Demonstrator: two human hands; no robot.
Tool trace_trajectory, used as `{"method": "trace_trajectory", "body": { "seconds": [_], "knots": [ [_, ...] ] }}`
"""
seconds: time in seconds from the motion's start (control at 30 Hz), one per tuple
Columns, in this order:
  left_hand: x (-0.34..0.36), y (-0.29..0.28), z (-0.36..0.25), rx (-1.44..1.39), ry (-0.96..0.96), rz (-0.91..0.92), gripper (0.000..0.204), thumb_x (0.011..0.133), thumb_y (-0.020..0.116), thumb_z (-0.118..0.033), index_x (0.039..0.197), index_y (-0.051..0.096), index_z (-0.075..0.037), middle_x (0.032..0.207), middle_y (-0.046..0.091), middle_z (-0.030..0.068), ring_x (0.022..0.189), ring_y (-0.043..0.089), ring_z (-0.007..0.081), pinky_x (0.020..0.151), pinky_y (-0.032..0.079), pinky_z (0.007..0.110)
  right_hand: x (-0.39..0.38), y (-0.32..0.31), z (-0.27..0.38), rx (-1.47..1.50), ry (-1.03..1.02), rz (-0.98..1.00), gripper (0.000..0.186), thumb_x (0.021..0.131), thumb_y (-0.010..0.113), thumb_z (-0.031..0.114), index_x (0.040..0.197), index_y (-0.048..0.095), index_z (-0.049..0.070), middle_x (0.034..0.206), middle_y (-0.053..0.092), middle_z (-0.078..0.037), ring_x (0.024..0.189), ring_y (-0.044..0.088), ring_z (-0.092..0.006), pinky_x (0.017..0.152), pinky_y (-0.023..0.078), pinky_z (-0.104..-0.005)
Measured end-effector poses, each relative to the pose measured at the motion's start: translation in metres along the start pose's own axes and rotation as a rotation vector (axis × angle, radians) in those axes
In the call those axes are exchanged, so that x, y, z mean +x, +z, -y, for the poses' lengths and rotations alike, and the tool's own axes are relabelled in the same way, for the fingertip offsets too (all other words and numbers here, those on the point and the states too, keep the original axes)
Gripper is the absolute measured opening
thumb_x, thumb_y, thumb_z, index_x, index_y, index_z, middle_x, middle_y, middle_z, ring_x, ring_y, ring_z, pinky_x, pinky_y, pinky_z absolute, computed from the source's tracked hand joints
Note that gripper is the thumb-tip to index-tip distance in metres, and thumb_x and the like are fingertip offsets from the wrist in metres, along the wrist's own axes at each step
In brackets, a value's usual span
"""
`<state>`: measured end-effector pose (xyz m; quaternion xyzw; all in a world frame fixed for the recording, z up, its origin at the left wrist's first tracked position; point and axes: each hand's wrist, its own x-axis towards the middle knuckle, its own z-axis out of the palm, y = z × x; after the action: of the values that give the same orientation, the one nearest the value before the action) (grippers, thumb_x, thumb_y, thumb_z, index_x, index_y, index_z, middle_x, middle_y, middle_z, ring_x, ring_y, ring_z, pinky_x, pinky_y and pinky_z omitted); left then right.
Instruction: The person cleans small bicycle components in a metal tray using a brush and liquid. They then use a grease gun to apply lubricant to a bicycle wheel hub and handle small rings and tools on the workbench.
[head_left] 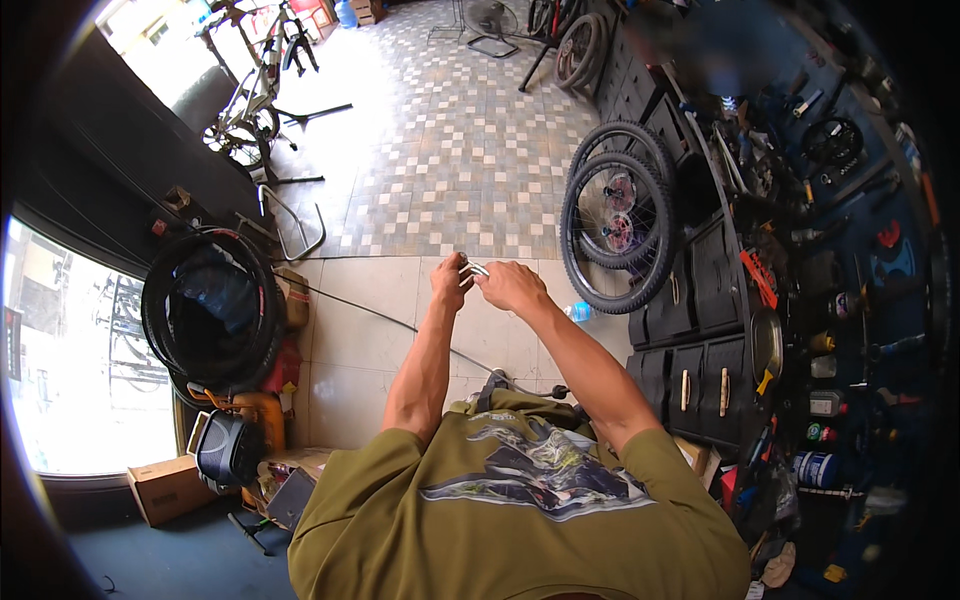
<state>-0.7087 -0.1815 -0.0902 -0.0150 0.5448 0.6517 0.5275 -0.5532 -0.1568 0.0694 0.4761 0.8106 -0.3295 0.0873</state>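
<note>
Head view: the left hand (pixel 449 282) and right hand (pixel 512 288) grasp a small silvery metal piece (pixel 475 269), probably light, stiff and slick; pinching opposite ends should suit.

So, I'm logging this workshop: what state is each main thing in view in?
silver metal piece: held between both hands
left hand: closed on it
right hand: closed on it
two bicycle wheels: upright, tyres fitted
black cabinet doors: shut
white bicycle: upright
floor fan: cannot tell whether running
</note>
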Motion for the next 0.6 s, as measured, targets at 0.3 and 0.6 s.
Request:
{"method": "trace_trajectory", "body": {
  "seconds": [0.3, 0.6],
  "knots": [
    [0.004, -0.011, 0.027, -0.01, -0.088, -0.095, 0.024, 0.086, 0.071, -0.027, 0.1, 0.066, -0.009, 0.101, 0.064, 0.0035, 0.086, 0.062, 0.0203, 0.071, 0.05, 0.037, 0.014, 0.018, -0.002, -0.107, 0.013, 0.004, 0.038, 0.1, 0.054, 0.037, 0.107, 0.073, 0.005, 0.109, 0.072, -0.022, 0.106, 0.068, -0.0404, 0.089, 0.055, -0.0503],
    [0.003, -0.012, 0.035, 0.006, -0.085, -0.078, 0.02, 0.085, 0.071, -0.028, 0.096, 0.066, -0.012, 0.098, 0.063, 0.0013, 0.085, 0.062, 0.0189, 0.068, 0.05, 0.036, 0.009, 0.01, 0.0, -0.121, 0.023, 0.013, 0.034, 0.098, 0.059, 0.034, 0.108, 0.075, 0.006, 0.11, 0.073, -0.021, 0.106, 0.07, -0.038, 0.089, 0.056, -0.0465]
  ]
}}
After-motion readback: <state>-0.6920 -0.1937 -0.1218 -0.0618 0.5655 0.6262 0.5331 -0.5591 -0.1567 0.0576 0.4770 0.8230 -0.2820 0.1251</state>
